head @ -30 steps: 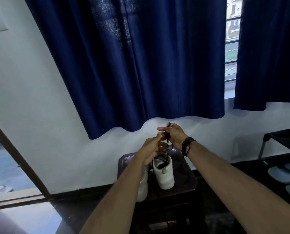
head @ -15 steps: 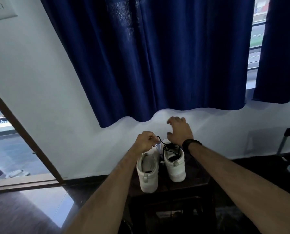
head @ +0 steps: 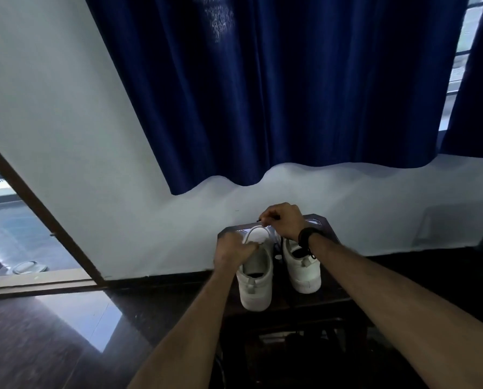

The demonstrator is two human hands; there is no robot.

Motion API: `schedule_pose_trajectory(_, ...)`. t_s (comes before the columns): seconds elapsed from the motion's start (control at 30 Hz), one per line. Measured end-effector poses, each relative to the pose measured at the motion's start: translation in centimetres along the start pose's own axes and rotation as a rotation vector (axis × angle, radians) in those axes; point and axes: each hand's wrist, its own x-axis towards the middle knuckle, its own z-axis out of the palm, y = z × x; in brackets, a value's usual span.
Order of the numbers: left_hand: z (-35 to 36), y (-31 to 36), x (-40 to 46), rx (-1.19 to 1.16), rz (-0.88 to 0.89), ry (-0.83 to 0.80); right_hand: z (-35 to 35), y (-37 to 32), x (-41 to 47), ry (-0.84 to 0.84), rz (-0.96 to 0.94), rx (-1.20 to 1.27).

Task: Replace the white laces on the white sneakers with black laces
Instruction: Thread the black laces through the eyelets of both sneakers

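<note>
Dark blue curtains (head: 276, 88) hang over a pale wall (head: 74, 130) behind the desk (head: 323, 224). A brown door frame (head: 42, 209) slants at left, above the glossy dark floor (head: 49, 341).

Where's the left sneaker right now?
Head view, lower centre: the left sneaker stands on the dark stool, heel toward the camera, beside the right sneaker, with the left hand at its tongue.

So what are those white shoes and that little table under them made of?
The left sneaker and right sneaker look like smooth matte leather or a synthetic: no weave shows. The small table seems dark polished wood or laminate, since its far edge reflects light.
</note>
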Motion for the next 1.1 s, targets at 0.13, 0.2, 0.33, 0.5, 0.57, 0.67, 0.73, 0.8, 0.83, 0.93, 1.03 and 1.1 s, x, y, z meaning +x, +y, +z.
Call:
schedule_pose_trajectory(0.13,2.4,-1.8,-0.9,-0.088,-0.172,0.051,1.7,0.5,0.7,-0.05,0.028,-0.062)
schedule_pose_trajectory(0.2,3.3,-2.3,-0.9,-0.115,-0.184,0.108,2.3,0.9,1.1,-0.094,0.015,-0.097)
schedule_pose_trajectory(0.33,4.2,-2.9,-1.6,-0.071,-0.017,0.207,2.5,1.7,1.4,-0.154,-0.019,-0.145)
schedule_pose_trajectory(0.5,4.6,-2.9,-2.7,-0.077,0.067,0.295,2.2,2.4,1.2,-0.099,0.0,0.012)
schedule_pose_trajectory(0.57,4.5,-2.8,-3.1,-0.059,0.099,0.307,1.8,2.3,1.2,-0.105,-0.03,0.04)
schedule_pose_trajectory(0.67,4.6,-2.9,-3.7,-0.033,0.098,0.346,1.5,2.1,1.3,-0.122,-0.092,0.014)
schedule_pose_trajectory(0.73,4.6,-2.9,-3.9,-0.028,0.084,0.37,1.4,1.6,1.6,-0.154,-0.108,0.017)
schedule_pose_trajectory(0.8,4.6,-2.7,-4.1,-0.024,0.1,0.376,1.3,1.1,1.8,-0.191,-0.145,-0.004)
schedule_pose_trajectory(0.83,4.5,-2.5,-4.3,-0.022,0.107,0.378,1.2,0.8,1.9,-0.216,-0.171,-0.028)
schedule_pose_trajectory(0.93,4.4,-2.1,-4.6,-0.012,0.12,0.402,1.0,-0.2,2.0,-0.313,-0.239,-0.126)
schedule_pose_trajectory(1.03,4.5,-2.2,-4.7,0.006,0.138,0.429,0.9,-1.1,2.4,-0.379,-0.261,-0.198)
schedule_pose_trajectory(1.1,4.5,-2.2,-4.7,0.009,0.148,0.43,0.9,-1.6,2.6,-0.403,-0.275,-0.26)
